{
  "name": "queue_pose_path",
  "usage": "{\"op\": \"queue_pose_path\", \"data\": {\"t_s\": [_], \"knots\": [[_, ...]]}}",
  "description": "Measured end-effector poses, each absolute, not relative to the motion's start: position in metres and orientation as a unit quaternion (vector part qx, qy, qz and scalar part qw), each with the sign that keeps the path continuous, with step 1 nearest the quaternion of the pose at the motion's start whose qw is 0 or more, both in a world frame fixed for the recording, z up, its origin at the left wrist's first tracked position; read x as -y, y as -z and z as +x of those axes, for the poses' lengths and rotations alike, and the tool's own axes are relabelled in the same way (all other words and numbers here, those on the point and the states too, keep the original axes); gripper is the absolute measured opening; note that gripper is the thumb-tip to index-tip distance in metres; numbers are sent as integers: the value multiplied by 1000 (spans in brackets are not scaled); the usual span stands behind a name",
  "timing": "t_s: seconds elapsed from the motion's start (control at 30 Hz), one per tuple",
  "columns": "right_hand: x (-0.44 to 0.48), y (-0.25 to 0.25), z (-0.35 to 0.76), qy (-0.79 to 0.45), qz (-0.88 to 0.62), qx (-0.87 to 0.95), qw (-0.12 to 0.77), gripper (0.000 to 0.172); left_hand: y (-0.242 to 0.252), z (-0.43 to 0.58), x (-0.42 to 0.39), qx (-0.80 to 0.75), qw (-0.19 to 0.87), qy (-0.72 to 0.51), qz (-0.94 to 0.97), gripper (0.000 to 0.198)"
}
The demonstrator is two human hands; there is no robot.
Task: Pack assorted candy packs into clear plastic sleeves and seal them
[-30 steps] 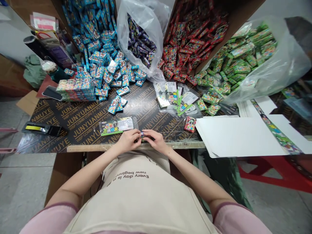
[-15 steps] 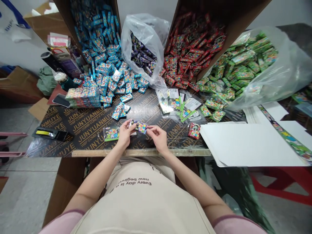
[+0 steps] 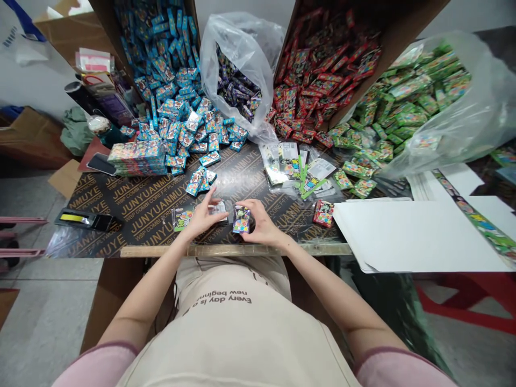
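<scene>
My right hand (image 3: 261, 224) is closed round a small stack of coloured packets (image 3: 242, 219), held upright just above the table's near edge. My left hand (image 3: 201, 215) hovers right beside it with fingers spread, over a clear bag with a green printed card (image 3: 186, 217) lying on the dark board. The left fingertips almost touch the bag's white label end.
Heaps of small packets fill the far side: blue (image 3: 177, 107), purple in a clear plastic bag (image 3: 237, 80), red in a cardboard box (image 3: 318, 70), green in a big bag (image 3: 403, 102). Clear header bags (image 3: 294, 169) lie mid-table, one red packet (image 3: 323, 213) beside white card sheets (image 3: 415, 236). A tape dispenser (image 3: 83, 219) at left.
The packets went from being held between both hands to my right hand alone, now turned upright and lower. My left hand let go and opened over the clear bag.
</scene>
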State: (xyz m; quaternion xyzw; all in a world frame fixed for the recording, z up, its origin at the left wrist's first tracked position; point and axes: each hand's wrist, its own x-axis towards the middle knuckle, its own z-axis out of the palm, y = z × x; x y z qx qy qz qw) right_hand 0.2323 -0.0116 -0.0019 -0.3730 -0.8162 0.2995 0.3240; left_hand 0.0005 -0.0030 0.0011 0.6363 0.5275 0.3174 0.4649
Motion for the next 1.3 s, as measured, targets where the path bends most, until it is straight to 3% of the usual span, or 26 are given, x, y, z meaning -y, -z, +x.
{"op": "queue_pose_path", "data": {"t_s": [0.1, 0.17, 0.3, 0.47, 0.63, 0.87, 1.03, 1.17, 1.3], "knots": [[-9, 20, 236, -261, -421, 805, 325, 78, 7, -23, 0, -537, 247, -183, 785, 109], [-20, 30, 234, -252, -425, 817, 298, 78, 15, -32, -1, -536, 193, -109, 815, 115], [-28, 43, 227, -262, -379, 848, 261, 84, 28, -34, 1, -539, 196, -126, 810, 119], [-24, 49, 223, -366, -322, 831, 266, 89, 30, -34, 2, -508, 242, -150, 813, 125], [-17, 46, 220, -328, -405, 802, 293, 105, 28, -30, -1, -523, 252, -187, 792, 126], [-6, 38, 221, -323, -425, 791, 300, 61, 35, -19, -4, -527, 226, -194, 796, 123], [-91, 34, 281, -156, -637, 675, 338, 47, 36, -5, -2, -500, 178, -126, 838, 110], [-187, 22, 348, -95, -759, 602, 230, 69, 33, 15, 4, -482, 119, -76, 865, 99], [-257, 11, 393, -115, -789, 572, 192, 74, 37, 25, 6, -479, 81, -47, 873, 94]]}}
